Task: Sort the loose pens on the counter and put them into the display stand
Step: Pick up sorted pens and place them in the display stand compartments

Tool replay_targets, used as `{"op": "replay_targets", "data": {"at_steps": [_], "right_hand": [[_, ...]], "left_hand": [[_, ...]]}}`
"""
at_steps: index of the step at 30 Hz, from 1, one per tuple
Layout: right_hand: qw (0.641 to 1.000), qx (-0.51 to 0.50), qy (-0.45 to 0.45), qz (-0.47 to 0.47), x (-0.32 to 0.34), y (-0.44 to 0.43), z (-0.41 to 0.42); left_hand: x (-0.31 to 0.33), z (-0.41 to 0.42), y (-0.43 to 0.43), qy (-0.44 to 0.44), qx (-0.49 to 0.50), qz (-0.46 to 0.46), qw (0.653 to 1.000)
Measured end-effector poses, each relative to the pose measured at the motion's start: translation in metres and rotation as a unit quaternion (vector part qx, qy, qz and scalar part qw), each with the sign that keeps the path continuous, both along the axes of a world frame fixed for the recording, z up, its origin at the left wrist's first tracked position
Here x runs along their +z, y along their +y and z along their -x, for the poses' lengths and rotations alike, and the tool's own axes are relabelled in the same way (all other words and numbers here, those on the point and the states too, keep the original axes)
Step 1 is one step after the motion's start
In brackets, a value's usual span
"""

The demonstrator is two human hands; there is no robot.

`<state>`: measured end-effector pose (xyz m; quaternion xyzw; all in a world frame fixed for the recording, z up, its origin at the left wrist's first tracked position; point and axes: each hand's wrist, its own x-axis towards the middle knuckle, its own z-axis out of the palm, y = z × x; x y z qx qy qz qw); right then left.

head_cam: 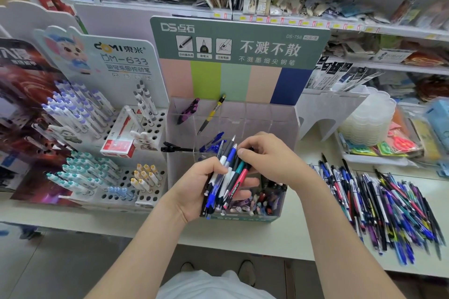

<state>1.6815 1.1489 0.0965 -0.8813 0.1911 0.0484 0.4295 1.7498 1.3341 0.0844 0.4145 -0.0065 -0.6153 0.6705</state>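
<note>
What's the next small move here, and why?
Probably draw out the pen that the right hand pinches from the bundle gripped by the left hand, then drop it into the display stand, which is sparsely filled at the back.

Back cells of the display stand point(289, 124) are mostly open from above, with just purple pens point(188, 110) in the far-left cell and a yellow pen point(212, 114) leaning in the next; the backboard point(238, 56) walls off the rear. Front cells blocked: stored pens point(262, 199) fill the right one, and the left hand point(199, 187), its bundle of pens point(228, 175) and the right hand point(267, 155) hang over them. Pen rack point(109, 153) sits tight on the stand's left; on its right a bare strip of counter point(313, 153) runs to the loose pen pile point(388, 206).
</note>
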Motion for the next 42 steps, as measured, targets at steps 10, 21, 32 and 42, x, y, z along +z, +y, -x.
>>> {"op": "replay_targets", "data": {"at_steps": [10,21,32,42], "right_hand": [[0.973,-0.097,-0.015,-0.208,-0.003,0.016,-0.006],[0.9,-0.329,-0.147,-0.245,0.01,0.028,-0.018],[0.843,-0.295,-0.402,-0.199,0.021,-0.002,-0.045],[0.947,0.037,0.064,0.312,0.048,-0.017,-0.078]], "left_hand": [[-0.015,-0.01,0.0,-0.045,-0.016,-0.002,0.999],[-0.021,-0.019,-0.006,-0.095,-0.032,0.077,0.992],[-0.036,-0.036,0.001,-0.135,-0.037,0.037,0.99],[-0.035,-0.038,-0.006,-0.12,0.092,0.022,0.988]]}}
